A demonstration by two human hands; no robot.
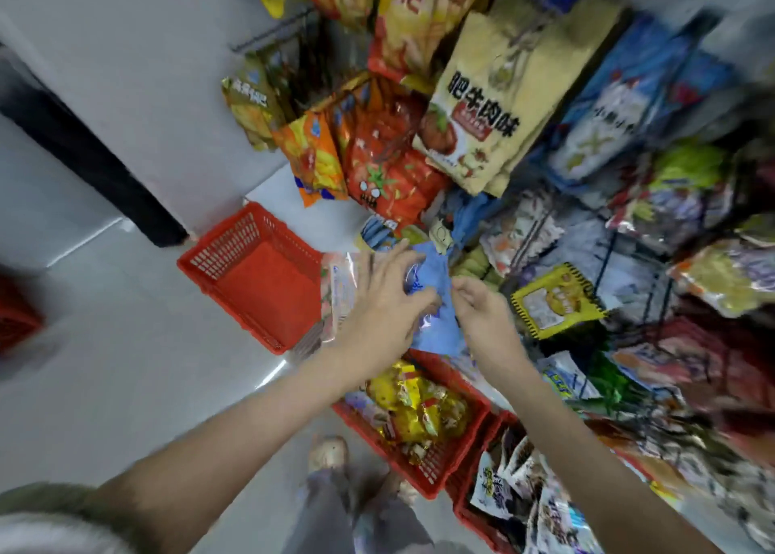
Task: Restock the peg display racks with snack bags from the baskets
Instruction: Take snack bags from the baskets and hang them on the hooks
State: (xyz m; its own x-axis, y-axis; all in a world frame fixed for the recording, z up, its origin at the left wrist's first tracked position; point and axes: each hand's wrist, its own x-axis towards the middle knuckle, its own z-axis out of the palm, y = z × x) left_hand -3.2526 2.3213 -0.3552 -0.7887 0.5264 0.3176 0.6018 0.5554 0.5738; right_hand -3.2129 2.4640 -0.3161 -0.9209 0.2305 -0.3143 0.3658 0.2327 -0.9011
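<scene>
Grey floor [126, 364] with red baskets [251, 226] — left hand [383, 297] spread on a blue bag [436, 331]; right hand [482, 314] pinches its edge

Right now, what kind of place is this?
Probably a small shop's snack aisle. Snack bags hang packed on a wire peg rack, a red plastic basket on the pale floor holds more yellow packets, and the right hand pinches a light blue bag by the rack.
</scene>
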